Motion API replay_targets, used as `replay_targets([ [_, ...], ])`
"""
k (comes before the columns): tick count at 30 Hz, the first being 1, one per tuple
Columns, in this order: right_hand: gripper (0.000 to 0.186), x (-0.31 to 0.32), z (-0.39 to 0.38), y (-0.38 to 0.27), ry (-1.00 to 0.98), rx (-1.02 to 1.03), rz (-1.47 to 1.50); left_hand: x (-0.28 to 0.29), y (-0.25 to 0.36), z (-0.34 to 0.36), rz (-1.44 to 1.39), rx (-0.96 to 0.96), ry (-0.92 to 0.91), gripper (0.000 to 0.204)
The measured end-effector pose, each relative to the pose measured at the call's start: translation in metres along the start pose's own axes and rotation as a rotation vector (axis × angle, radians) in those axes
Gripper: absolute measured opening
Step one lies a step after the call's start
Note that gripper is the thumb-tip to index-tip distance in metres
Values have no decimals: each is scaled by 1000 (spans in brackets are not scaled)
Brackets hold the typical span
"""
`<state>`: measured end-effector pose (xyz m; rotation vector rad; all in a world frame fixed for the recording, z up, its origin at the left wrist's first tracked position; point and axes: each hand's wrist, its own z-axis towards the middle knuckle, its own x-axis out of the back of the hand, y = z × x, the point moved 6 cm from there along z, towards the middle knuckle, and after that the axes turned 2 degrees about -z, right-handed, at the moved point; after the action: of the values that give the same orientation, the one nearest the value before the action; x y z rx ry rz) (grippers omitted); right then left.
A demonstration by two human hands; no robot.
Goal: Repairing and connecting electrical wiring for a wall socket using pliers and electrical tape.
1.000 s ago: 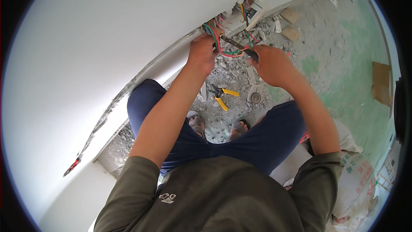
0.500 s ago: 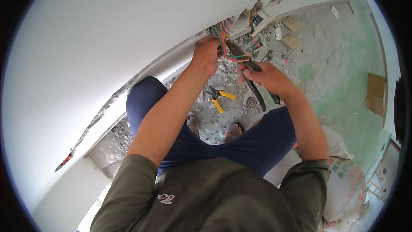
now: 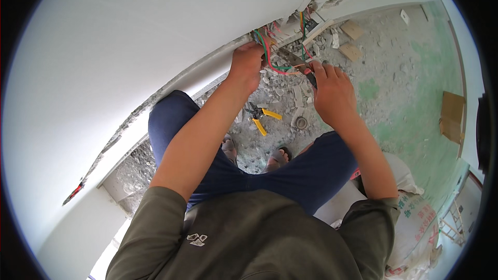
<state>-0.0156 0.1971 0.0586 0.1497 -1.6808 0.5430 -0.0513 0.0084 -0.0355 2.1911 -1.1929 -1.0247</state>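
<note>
So your right grip (image 3: pixel 333 91) has the pliers (image 3: pixel 291 57), pointing up-left toward your left hand (image 3: pixel 246 67); can't tell its hold.

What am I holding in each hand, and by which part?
Your right hand grips the dark pliers by the handles. Your left hand is at the wires; what it holds, if anything, cannot be told.
</note>
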Motion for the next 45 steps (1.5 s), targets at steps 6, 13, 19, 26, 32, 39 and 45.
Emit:
replay_targets([
  [6,47,1,9,-10,302,151,-464,2,2,-3,-14,10,17,12],
  [13,47,-8,12,-6,451,125,-520,-4,2,-5,-1,27,24,12],
  [19,46,-8,15,-7,526,147,-568,-4,3,-8,-24,32,48,11],
  [26,48,-15,19,6,580,154,-464,-2,3,-5,-3,37,48,11],
  [32,48,-26,22,15,261,32,-118,-3,1,-5,-42,38,9,11],
  [39,34,-37,23,22,138,-30,389,-8,0,-5,-163,34,-61,10],
  [45,33,-52,22,19,-198,-229,700,-8,-6,-6,-325,51,-68,10],
])
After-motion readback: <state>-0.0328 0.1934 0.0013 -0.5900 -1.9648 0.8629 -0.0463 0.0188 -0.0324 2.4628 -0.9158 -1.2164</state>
